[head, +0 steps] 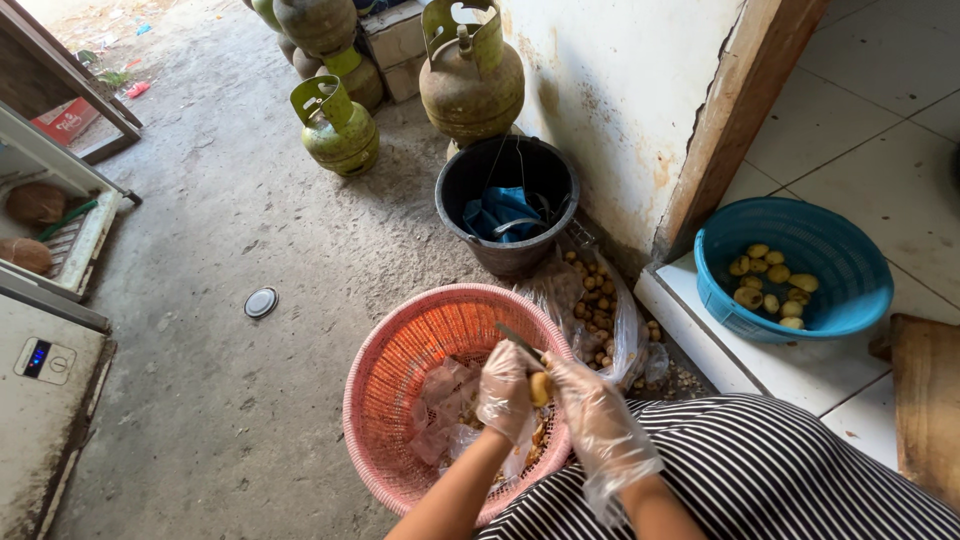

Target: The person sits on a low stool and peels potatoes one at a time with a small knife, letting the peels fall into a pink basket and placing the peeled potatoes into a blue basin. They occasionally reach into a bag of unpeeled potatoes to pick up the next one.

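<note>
Outdoors on a concrete floor (230, 400), a person in clear plastic gloves peels over a pink basket (400, 360) that catches the scraps. Peeled pieces lie in a blue basket (850, 300) well apart. The left hand (506, 390) grips a knife (520, 341); the right hand (590, 415) closes on a small yellow potato (540, 389). The loose gloves could let the blade slip toward the fingers.
</note>
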A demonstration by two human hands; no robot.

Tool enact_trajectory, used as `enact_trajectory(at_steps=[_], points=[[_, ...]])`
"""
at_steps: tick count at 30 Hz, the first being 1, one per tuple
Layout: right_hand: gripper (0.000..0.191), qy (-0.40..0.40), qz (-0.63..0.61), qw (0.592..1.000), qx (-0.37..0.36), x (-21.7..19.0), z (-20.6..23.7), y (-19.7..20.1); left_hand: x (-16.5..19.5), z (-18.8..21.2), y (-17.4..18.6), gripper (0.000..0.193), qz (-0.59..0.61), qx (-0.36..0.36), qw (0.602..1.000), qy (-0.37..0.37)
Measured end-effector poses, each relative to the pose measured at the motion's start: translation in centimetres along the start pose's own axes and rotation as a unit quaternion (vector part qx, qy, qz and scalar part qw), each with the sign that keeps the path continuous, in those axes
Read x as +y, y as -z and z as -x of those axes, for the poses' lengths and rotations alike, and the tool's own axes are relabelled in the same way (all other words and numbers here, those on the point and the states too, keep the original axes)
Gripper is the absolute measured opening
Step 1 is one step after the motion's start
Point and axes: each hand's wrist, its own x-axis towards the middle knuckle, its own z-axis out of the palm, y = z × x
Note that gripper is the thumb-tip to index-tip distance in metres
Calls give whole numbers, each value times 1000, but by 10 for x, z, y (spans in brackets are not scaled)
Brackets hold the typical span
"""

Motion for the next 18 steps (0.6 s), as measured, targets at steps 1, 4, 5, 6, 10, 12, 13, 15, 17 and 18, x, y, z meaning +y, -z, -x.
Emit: enact_trajectory(at_steps=[1, 4, 5, 6, 10, 12, 13, 15, 17, 18], points=[[47, -17, 29, 999, 6, 2, 0, 2, 0, 2, -2, 22, 174, 14, 978, 111], [44, 61, -31, 998, 8, 8, 5, 9, 0, 2, -8, 21, 512, 44, 793, 328], [44, 109, 8, 994, 17, 10, 6, 10, 0, 1, -7, 23, 529, 46, 775, 341], [43, 157, 46, 986, 23, 11, 9, 10, -1, -1, -6, 25, 545, 49, 757, 357], [41, 113, 4, 993, 18, 10, 15, 6, -3, -2, 3, 31, 570, 72, 711, 406], [40, 96, -5, 995, 10, 7, 15, 5, -4, 1, 4, 29, 543, 88, 729, 409], [40, 86, -8, 996, 5, 5, 17, 5, -5, 2, 3, 29, 545, 86, 722, 418], [40, 112, 6, 994, 1, 2, 19, 6, -10, 4, -1, 30, 550, 81, 708, 436], [40, 103, 3, 995, -4, -1, 21, 6, -14, 4, -4, 38, 553, 71, 693, 457], [40, 80, -6, 997, -7, -2, 21, 6, -16, 3, -5, 42, 555, 67, 685, 468]])
